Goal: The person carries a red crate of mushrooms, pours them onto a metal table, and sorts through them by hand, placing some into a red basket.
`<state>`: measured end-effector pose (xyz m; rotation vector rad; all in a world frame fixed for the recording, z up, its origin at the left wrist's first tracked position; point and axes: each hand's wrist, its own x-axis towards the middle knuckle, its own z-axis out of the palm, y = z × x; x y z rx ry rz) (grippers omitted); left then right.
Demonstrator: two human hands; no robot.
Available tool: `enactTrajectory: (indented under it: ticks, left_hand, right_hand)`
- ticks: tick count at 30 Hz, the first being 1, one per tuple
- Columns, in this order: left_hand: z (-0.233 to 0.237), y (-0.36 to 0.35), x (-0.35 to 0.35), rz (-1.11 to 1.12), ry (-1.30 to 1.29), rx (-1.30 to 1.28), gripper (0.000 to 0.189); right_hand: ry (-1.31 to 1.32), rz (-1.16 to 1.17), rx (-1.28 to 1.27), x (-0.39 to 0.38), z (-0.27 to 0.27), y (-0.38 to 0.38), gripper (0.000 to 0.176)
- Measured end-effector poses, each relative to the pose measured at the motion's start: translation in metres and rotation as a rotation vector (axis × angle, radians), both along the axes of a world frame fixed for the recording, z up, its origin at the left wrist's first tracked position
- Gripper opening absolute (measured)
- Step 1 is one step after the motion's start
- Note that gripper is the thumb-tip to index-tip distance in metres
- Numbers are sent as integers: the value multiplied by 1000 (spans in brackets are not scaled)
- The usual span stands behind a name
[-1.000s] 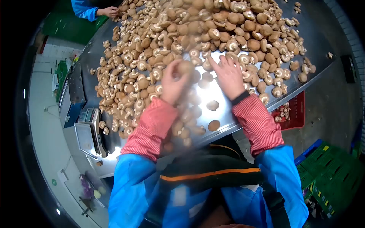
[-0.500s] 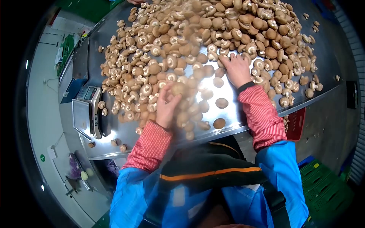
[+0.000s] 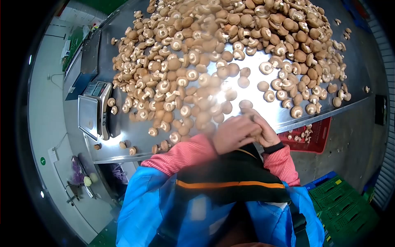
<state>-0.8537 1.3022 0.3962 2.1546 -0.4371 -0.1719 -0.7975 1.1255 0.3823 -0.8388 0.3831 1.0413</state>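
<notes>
Brown mushrooms (image 3: 173,64) with pale stems lie in a wide heap over the metal table (image 3: 279,117). Close to the table's front edge, my left hand (image 3: 235,133) meets my right hand (image 3: 265,131), with the left partly over the right. The fingers of both are curled, and whatever they hold, if anything, is hidden. A single mushroom (image 3: 246,104) lies just beyond my right fingertips.
A scale (image 3: 88,117) stands at the table's left side, with a few mushrooms beside it. Below the right edge is a red crate (image 3: 320,136) holding mushroom pieces. Green crates (image 3: 343,206) stand on the floor at lower right.
Both hands have drawn back from the heap and come together at the front edge. The two mushrooms that lay near that edge are gone from there. The view has shifted slightly.
</notes>
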Motion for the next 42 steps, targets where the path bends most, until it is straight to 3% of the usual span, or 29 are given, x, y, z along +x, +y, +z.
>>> enactTrajectory:
  ticks: [4,7,9,10,11,13,16,19,21,23,25,27,30,32,36,37,39,42]
  left_hand:
    - [1,-5,-1,-62,-155,-115,49]
    - [-10,33,21,-20,-202,331,59]
    - [-28,74,27,-12,-152,682,67]
    - [-34,99,28,-1,-191,700,70]
    - [-37,121,27,11,-231,718,72]
    - [-30,147,27,91,-177,830,78]
    - [-29,196,27,229,94,972,82]
    - [-42,247,4,337,218,1050,83]
    - [-53,270,-8,465,197,1008,82]
    - [-56,286,-13,657,242,892,80]
    - [-79,313,-27,802,224,784,75]
    - [-76,322,-34,938,402,787,73]
    - [-102,343,-57,1040,301,738,73]
    - [-93,335,-68,1098,143,726,67]
    - [-62,278,-79,1026,-241,589,47]
    - [-49,256,-79,1001,-211,443,42]
    - [-39,210,-86,931,-255,397,34]
    - [-52,166,-110,512,-210,274,30]
  right_hand:
    - [-74,32,-66,-6,6,-82,58]
    - [-243,-56,-365,6,23,-162,57]
    - [-242,-161,-552,13,20,-217,67]
    - [-205,-120,-753,17,26,-233,73]
    - [-307,-71,-1117,17,33,-237,74]
    - [-733,279,-1880,11,-18,-301,72]
    - [-925,332,-1981,7,6,-243,68]
    - [-1317,212,-1679,7,15,-164,48]
    - [-1518,306,-1519,9,2,-117,35]
    - [-1527,367,-1210,12,8,-53,26]
    - [-1625,353,-996,17,1,-1,23]
    - [-1644,455,-934,21,-8,40,25]
    - [-1753,463,-838,32,-11,97,28]
    - [-1883,503,-800,35,-17,127,29]
    - [-2052,701,-1146,29,-50,145,35]
    - [-2026,692,-1155,26,-49,143,37]
    - [-1969,673,-1174,21,-49,139,41]
    - [-1892,800,-1231,27,-49,136,47]
